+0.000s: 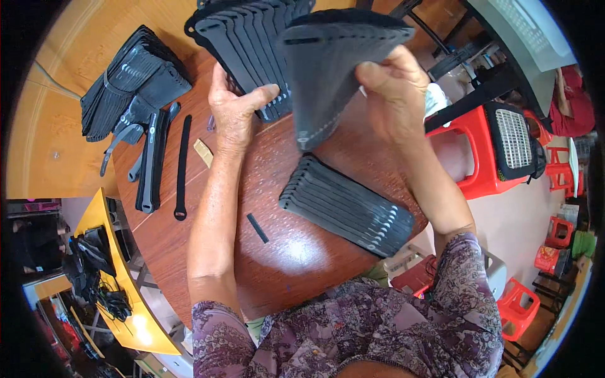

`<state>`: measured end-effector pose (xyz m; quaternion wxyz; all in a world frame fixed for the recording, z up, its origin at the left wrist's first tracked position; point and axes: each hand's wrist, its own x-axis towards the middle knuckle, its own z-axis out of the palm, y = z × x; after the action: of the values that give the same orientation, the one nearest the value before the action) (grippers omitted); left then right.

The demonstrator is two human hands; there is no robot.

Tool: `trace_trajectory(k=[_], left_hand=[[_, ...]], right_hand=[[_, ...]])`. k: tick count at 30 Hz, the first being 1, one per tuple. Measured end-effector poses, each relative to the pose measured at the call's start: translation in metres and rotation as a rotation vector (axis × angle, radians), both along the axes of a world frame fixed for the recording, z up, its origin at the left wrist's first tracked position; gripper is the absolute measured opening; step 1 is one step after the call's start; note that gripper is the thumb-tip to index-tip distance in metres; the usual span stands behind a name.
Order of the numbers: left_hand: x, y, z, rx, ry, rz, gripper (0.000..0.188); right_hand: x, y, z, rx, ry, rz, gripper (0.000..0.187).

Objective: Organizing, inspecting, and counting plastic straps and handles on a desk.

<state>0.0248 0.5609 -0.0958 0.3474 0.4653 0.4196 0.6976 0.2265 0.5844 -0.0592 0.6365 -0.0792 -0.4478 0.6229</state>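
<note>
My left hand (234, 112) grips a fanned bundle of black straps (242, 44) at the far side of the table, its thumb lying across the near ends. Beside it, my right hand (398, 94) pinches a wide black stack of straps (331, 69) by its right edge, held up and tilted, slightly blurred. Below both hands, a spread row of black straps (346, 205) lies on the brown table (271, 283). The single black strap (183, 167) left of my left forearm has a rounded end with a hole.
At the left lie a banded pile of black straps (135, 79) and a narrow strap bundle (153, 160). A tan piece (203, 153) and a short dark strip (257, 228) rest near my left forearm. A red stool (469, 151) stands at the right, past the table's edge.
</note>
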Motion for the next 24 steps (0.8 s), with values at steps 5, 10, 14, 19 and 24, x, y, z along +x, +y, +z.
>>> trace_trajectory(k=[5, 10, 14, 19, 24], left_hand=[[-0.003, 0.0, -0.008, 0.034, 0.12, 0.069, 0.06], [-0.001, -0.004, -0.01, 0.005, 0.004, -0.033, 0.068], [-0.007, -0.008, -0.016, -0.006, -0.048, -0.138, 0.072], [-0.011, -0.011, -0.019, -0.102, -0.1, -0.21, 0.108], [-0.005, -0.016, -0.006, 0.01, -0.206, -0.285, 0.103]], right_hand=[[-0.031, 0.005, -0.004, -0.011, -0.144, -0.02, 0.024], [-0.036, 0.005, -0.003, 0.0, -0.217, -0.082, 0.02], [-0.041, 0.006, -0.007, 0.085, -0.362, -0.317, 0.019], [-0.043, 0.004, -0.007, 0.097, -0.413, -0.361, 0.024], [-0.043, 0.007, -0.002, 0.157, -0.501, -0.481, 0.017]])
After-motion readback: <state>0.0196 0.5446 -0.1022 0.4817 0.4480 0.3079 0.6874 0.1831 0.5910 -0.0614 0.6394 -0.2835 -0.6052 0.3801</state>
